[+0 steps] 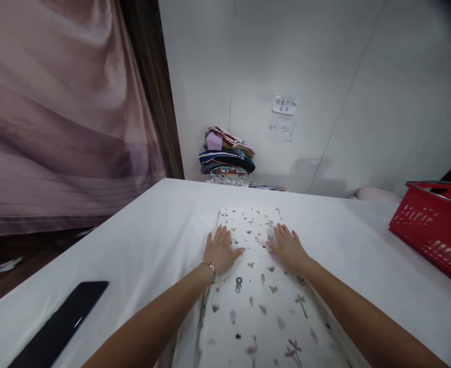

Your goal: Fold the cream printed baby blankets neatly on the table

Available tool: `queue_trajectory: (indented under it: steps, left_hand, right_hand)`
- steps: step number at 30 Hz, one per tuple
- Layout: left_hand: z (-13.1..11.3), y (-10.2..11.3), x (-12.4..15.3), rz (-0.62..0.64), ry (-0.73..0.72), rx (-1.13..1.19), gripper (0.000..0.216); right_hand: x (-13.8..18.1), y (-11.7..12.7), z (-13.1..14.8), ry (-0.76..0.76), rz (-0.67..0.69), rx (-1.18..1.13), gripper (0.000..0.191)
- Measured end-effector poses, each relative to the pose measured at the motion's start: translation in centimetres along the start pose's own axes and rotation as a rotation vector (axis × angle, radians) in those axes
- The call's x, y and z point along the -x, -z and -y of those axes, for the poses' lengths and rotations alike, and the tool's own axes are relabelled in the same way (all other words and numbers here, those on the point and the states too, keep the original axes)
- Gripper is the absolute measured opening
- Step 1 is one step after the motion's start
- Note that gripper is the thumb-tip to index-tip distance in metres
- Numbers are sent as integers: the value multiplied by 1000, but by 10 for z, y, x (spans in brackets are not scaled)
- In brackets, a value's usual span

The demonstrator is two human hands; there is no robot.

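A white cloth [256,301] printed with small plants and birds lies in a long folded strip down the middle of the table. My left hand [221,250] rests flat on its left edge, fingers spread and a bracelet at the wrist. On the opposite edge lies my right hand [289,249], palm down with the fingers apart. Neither hand grips anything. The near end of the cloth runs out of view at the bottom.
The table [149,230] has a white cover. A black flat object [62,322] lies at the left, and a red plastic basket [436,225] stands at the right. Folded fabrics [227,156] are stacked behind the far edge. A pink curtain [57,117] hangs at the left.
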State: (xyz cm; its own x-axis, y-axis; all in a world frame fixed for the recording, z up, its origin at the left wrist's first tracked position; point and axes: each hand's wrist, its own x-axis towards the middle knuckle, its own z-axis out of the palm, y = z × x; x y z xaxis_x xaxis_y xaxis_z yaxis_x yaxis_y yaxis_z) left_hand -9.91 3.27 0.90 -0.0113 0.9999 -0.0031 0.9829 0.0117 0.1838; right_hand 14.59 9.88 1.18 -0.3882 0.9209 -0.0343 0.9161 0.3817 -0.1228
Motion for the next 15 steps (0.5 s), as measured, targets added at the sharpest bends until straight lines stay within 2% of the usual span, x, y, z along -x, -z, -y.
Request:
queue_trajectory:
  steps: [5, 10, 15]
  left_hand:
    - [12, 0, -31, 53, 58, 26, 87]
    - [24, -13, -32, 33, 64, 76, 86]
    - [15, -7, -44, 52, 124, 65, 87]
  right_hand:
    - [-40, -6, -3, -41, 45, -11, 78]
    - [-44, -25, -15, -42, 10, -37, 79]
    - [-46, -30, -18, -40, -4, -34, 79]
